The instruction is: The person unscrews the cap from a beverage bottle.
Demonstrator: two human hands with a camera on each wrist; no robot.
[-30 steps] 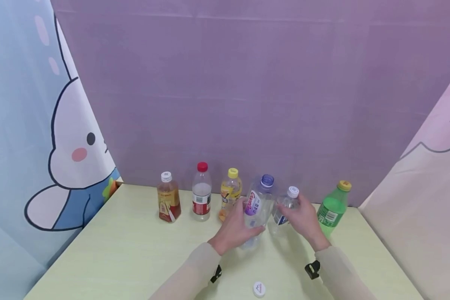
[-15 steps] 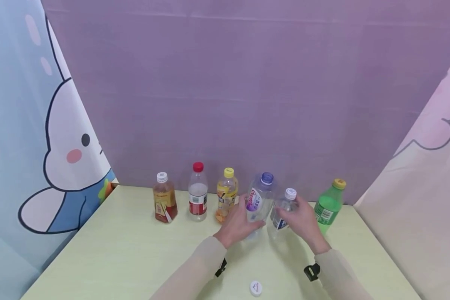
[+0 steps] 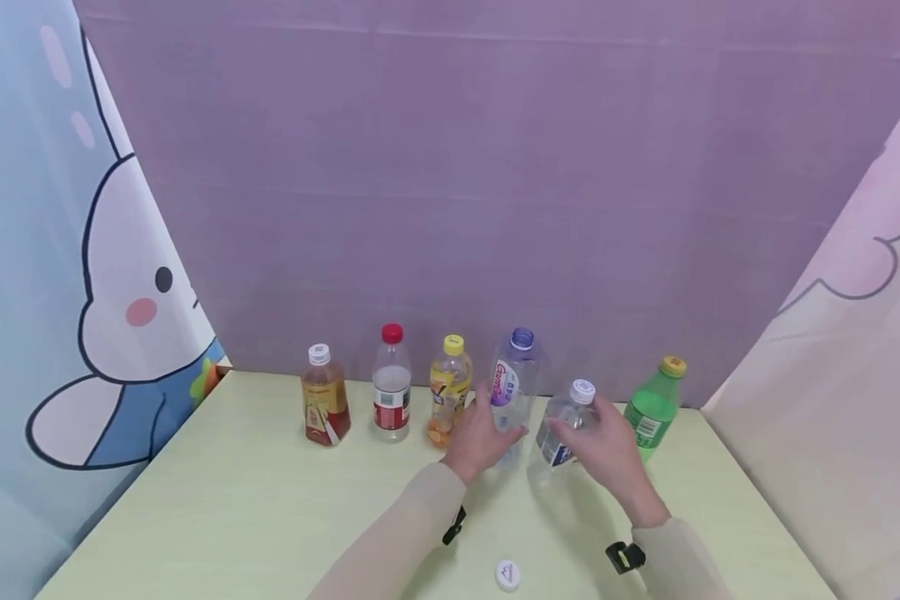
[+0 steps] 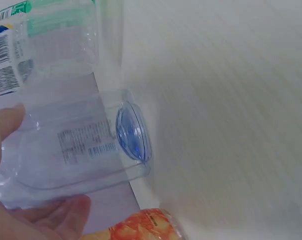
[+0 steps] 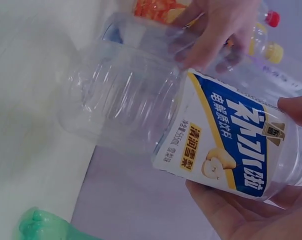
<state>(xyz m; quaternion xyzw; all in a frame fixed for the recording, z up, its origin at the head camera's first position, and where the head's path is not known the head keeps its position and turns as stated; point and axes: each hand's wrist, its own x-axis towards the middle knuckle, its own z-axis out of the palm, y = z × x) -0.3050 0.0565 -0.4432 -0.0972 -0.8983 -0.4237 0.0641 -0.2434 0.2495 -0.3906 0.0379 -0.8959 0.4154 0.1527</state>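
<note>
My left hand (image 3: 482, 438) grips an uncapped clear bottle (image 3: 504, 417) with a blue neck and a purple-white label. In the left wrist view, the thumb and fingers lie on opposite sides of this bottle (image 4: 86, 145), near its bluish base. Just to its right, my right hand (image 3: 607, 446) holds a clear bottle (image 3: 562, 421) with a white cap and a blue-white label. The right wrist view shows the pear picture on that label (image 5: 221, 142), thumb and fingers around its upper part. Both bottles look see-through.
Left of my hands stand a white-capped amber bottle (image 3: 326, 408), a red-capped bottle (image 3: 392, 400) and a yellow-capped bottle (image 3: 447, 400). A green bottle (image 3: 652, 408) stands at the right. A loose white cap (image 3: 507, 575) lies near the front. A purple backdrop (image 3: 465, 192) rises behind the table.
The blue-necked bottle has moved back toward the backdrop with my left hand and stands more upright. The white-capped bottle in my right hand has shifted slightly forward. The whole view has drifted a little.
</note>
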